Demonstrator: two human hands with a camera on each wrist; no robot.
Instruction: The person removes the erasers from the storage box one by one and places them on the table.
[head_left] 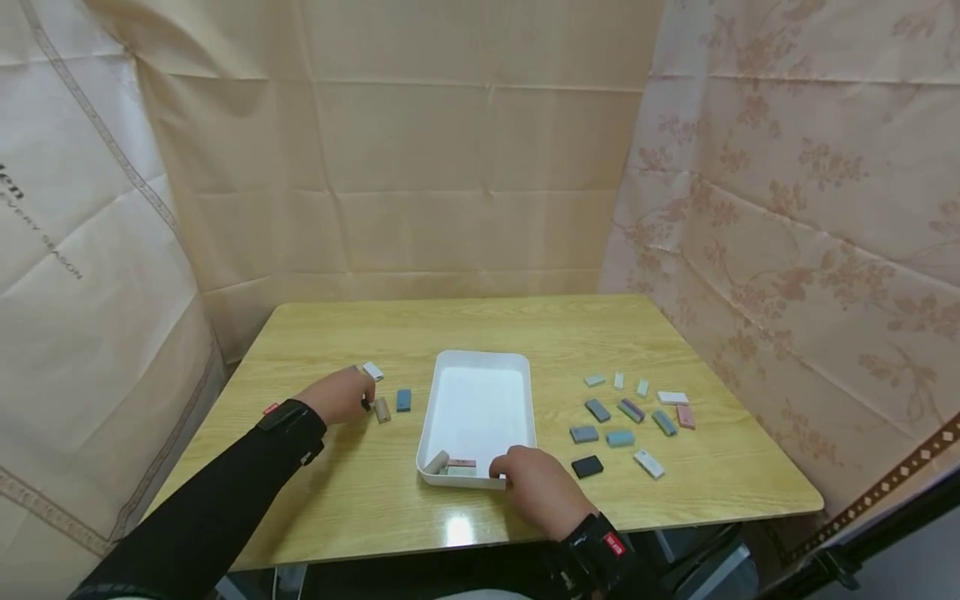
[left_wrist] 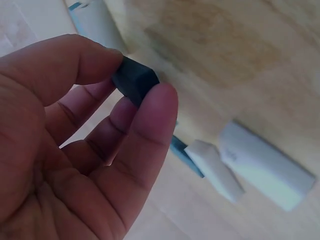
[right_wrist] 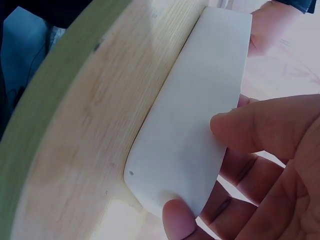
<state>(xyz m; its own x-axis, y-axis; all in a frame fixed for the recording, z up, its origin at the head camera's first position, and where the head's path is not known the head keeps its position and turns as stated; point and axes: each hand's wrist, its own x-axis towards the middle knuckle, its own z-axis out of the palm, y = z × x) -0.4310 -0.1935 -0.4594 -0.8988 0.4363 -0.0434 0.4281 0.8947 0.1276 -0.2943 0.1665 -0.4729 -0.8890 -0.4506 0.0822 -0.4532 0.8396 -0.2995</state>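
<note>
Pinched between the thumb and fingertips of my left hand [head_left: 343, 396] is a small black block [left_wrist: 135, 80], held over the table's left side. Close by lie a white block [head_left: 372, 371], a tan block [head_left: 382, 409] and a blue block [head_left: 403, 400]. My right hand [head_left: 542, 490] grips the near right corner of a white rectangular tray [head_left: 480, 357], its fingers curled over the rim. The right wrist view shows fingertips pressed against the tray's outer wall [right_wrist: 185, 110]. Inside the tray's near end sit a few blocks, among them a beige one [head_left: 437, 462].
Right of the tray, several small blocks lie scattered, including a black one [head_left: 587, 467], a light blue one [head_left: 620, 438], a pink one [head_left: 686, 417] and a white one [head_left: 648, 464]. Fabric curtains [head_left: 420, 167] stand behind and beside the wooden table [head_left: 337, 508].
</note>
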